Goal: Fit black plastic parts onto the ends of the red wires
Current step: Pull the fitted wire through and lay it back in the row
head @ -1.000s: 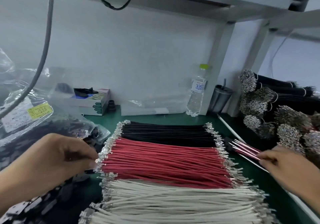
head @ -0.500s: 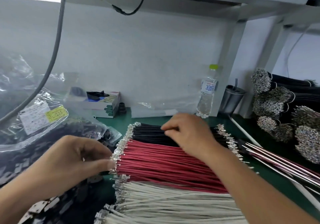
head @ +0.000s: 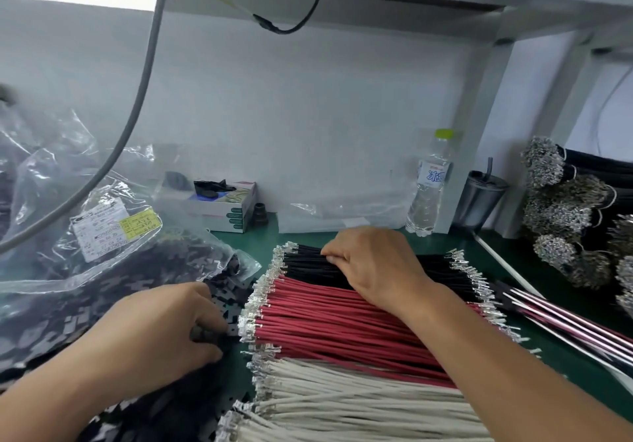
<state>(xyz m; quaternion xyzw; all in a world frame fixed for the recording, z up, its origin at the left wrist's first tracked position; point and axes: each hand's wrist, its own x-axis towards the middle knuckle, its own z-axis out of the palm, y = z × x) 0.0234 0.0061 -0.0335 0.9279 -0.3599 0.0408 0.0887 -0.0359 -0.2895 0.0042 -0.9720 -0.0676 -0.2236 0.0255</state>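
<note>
Red wires point(head: 335, 318) lie in a flat row across the middle of the green mat point(head: 442, 243), metal terminals at both ends, black wires point(head: 308, 263) touching them on the far side and white wires point(head: 342, 404) touching them on the near side. From my remote view through the head camera, I note the following.

Left hand point(head: 161, 335): at the left ends of the red wires, fingers curled, tips together on a black plastic part point(head: 209, 333) that sits just beside the red terminals. I cannot tell whether the part touches a terminal. More loose black plastic parts point(head: 226, 291) are heaped under and around this hand, spilling from a clear plastic bag point(head: 102, 236) with a white and yellow label at far left.

Right hand point(head: 373, 263): reaches across the row, wrist over the red wires, fingers curled down onto the black wires at their far left part. Fingertips pinch at the black strands; how many it has hold of I cannot tell.

At right, near the right terminals: a small bunch of finished wires point(head: 565, 325) with red, white and black strands running to the near right. Far right: bundled wire stock point(head: 561, 208) stacked with bristling metal ends. Against the far wall: a water bottle point(head: 430, 184), a dark cup point(head: 479, 198) with a straw, a small box point(head: 233, 208).
</note>
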